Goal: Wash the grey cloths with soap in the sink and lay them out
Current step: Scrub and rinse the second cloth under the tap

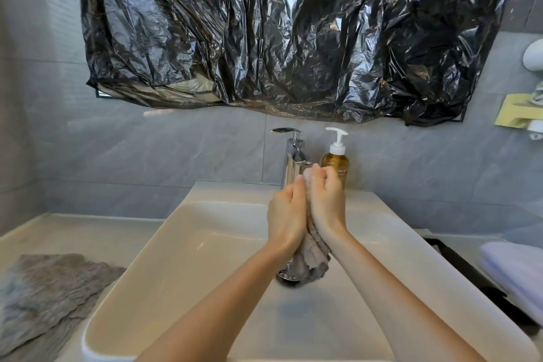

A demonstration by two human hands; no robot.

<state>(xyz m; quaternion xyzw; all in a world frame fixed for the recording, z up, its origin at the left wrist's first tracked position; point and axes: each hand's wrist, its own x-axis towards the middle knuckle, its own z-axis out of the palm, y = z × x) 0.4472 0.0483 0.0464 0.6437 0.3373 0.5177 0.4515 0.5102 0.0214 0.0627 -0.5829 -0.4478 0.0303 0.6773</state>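
Note:
My left hand [286, 214] and my right hand [327, 200] press together above the white sink [182, 244], with a bunched wet grey cloth [311, 258] squeezed between them. Its lower end hangs down over the metal drain [286, 277]. A bit of lather shows at my right fingertips. Another grey cloth [47, 297] lies spread flat on the counter left of the sink. An amber soap pump bottle [335, 160] stands behind my hands, beside the chrome tap [293, 156].
Crumpled black plastic sheeting [279, 32] covers the wall above the tap. Folded pale towels [517, 267] rest on a dark tray at the right. A yellow holder [514, 114] and a white fitting [534, 56] hang on the right wall.

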